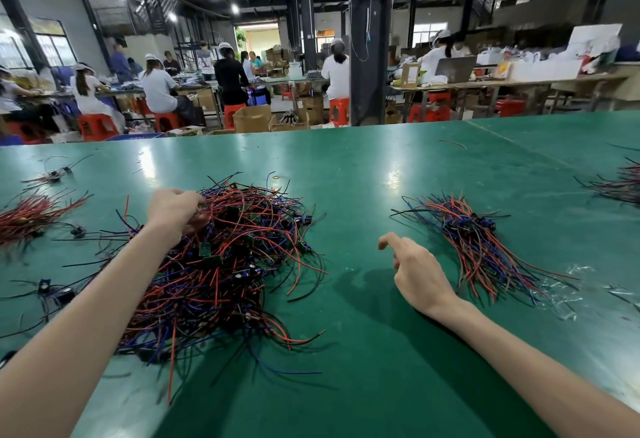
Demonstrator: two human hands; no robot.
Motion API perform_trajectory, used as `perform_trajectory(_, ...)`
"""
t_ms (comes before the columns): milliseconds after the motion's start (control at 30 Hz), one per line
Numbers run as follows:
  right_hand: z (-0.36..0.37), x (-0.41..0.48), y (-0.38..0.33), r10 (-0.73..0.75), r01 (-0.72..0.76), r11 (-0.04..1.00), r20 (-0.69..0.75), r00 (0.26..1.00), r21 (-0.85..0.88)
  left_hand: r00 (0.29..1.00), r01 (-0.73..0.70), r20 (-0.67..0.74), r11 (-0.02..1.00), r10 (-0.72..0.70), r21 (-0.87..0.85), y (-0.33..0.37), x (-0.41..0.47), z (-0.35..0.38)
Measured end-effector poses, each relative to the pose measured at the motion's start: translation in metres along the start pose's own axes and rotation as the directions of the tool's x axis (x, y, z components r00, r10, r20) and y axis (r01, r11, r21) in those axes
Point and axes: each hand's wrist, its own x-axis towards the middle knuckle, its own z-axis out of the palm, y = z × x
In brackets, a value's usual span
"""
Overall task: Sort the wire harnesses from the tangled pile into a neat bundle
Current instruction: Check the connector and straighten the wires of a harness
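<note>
Left hand (173, 210): fingers curled into the far-left part of the tangled pile (225, 264), gripping a few of its wires, apparently to draw one harness free.
Right hand (415, 271): holds nothing, fingers loosely bent, forefinger out, above the table (363, 385) between pile and bundle, probably waiting to receive.
Count:
- One tangled pile, centre-left, reaching towards the near edge.
- One sorted bundle (478, 240) to its right, wires roughly parallel.
- One red-wire bunch (31, 212) at the left edge.
- One further heap (620, 184) at the right edge.
</note>
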Motion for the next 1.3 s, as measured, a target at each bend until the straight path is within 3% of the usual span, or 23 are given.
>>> perform_trajectory(167,-0.002,0.000,0.001,-0.084,0.085,0.996,0.021,0.996,-0.015,0.990,0.001,0.131,0.934,-0.052,0.358,0.010,0.008,-0.003)
perform_trajectory(267,0.000,0.002,0.002,-0.074,0.074,0.997,0.018,0.997,-0.001,0.986,-0.012,0.153,0.907,-0.058,0.422,0.019,0.011,-0.005)
perform_trajectory(567,0.001,0.004,0.002,-0.035,0.032,0.996,0.033,0.999,0.088,0.982,0.123,0.123,0.975,-0.147,0.184,0.013,0.019,-0.003)
perform_trajectory(733,0.003,0.004,0.004,-0.035,0.033,0.992,0.020,0.999,0.120,0.998,0.058,-0.028,0.998,-0.057,0.028,0.024,0.036,-0.022)
perform_trajectory(867,0.003,0.004,0.004,-0.026,0.025,0.989,0.004,1.000,0.145,0.979,-0.106,-0.178,0.993,0.096,-0.052,0.036,0.048,-0.032)
perform_trajectory(933,0.003,0.004,0.004,-0.023,0.022,0.987,0.000,1.000,0.161,0.921,-0.242,-0.294,0.967,0.254,0.077,0.045,0.046,-0.032)
perform_trajectory(1033,0.004,0.004,0.004,-0.019,0.019,0.984,0.000,1.000,0.175,0.667,-0.433,-0.555,0.865,0.497,0.254,0.063,0.031,-0.029)
perform_trajectory(1100,0.005,0.004,0.005,-0.009,0.009,0.982,0.003,1.000,0.189,0.524,-0.556,-0.593,0.773,0.611,0.304,0.076,0.016,-0.025)
perform_trajectory(1167,0.005,0.004,0.005,0.000,0.001,0.979,-0.002,1.000,0.203,0.450,-0.675,-0.545,0.669,0.707,0.311,0.088,0.005,-0.020)
perform_trajectory(1233,0.006,0.004,0.006,0.003,0.001,0.978,-0.017,1.000,0.211,0.431,-0.757,-0.501,0.603,0.751,0.251,0.099,-0.007,-0.012)
perform_trajectory(1300,0.006,0.004,0.005,0.003,0.007,0.974,-0.044,0.999,0.225,0.555,-0.770,-0.406,0.633,0.726,0.078,0.104,-0.022,0.003)
